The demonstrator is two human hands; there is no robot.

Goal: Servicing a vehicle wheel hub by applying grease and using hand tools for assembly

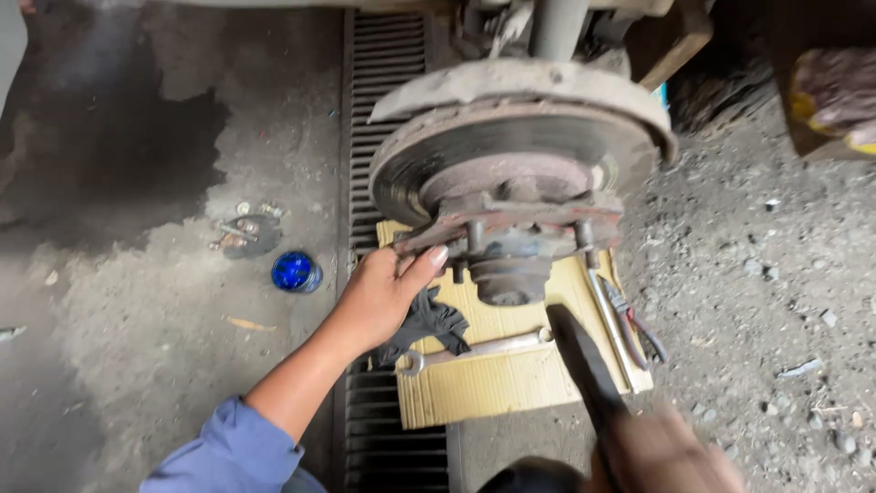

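Nearest the camera, at the bottom edge, the right hand (671, 452) is blurred; its fingers look wrapped around the handle of a long dark tool (584, 370), perhaps a hammer or bar, whose far end points up toward the hub, though the blur hides the exact grip and what kind of tool it is. Just beyond, a sheet of cardboard (497, 388) lies over a metal floor grate (379, 420) and carries a combination spanner (474, 349), a dark rag (429, 321) and a pair of pliers (630, 324) beside a slim rod. The left hand (383, 297), coming from a blue sleeve (233, 452), reaches over the rag with fingers spread apart, the fingertips pressed on the lower edge of the rusty wheel hub (511, 239), steadying it rather than gripping. The hub sits in the middle of the brake disc (511, 155), studs pointing down, under a dust shield, with the suspension strut above. The work seems to be at the stage of freeing the hub or disc: one hand braces, the other brings the tool. A next move would call for a sure placing of the tool's tip against metal, well clear of the bracing fingertips. Farther left on the concrete floor lie a blue cap (296, 272) and a small dish of bolts (246, 233).
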